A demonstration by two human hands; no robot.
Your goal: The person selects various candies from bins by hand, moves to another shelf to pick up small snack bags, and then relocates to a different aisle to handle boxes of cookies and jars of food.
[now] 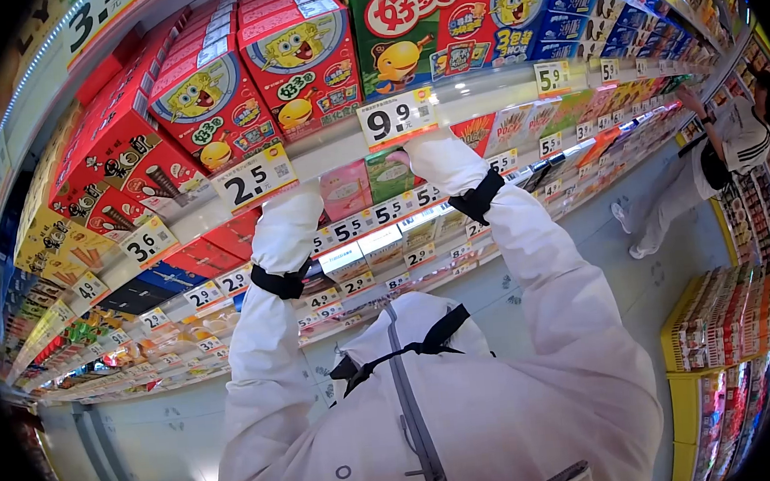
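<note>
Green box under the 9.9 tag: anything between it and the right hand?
Nothing visible. The right hand sits right beside the green box. The shelf edge with the 9.9 price tag hides most of the hand, so contact is unclear.

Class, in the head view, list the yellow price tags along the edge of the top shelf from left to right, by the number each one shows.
3.6 tag → 2.5 tag → 9.9 tag → 5.9 tag. Smaller tags further right are too small to read.
</note>
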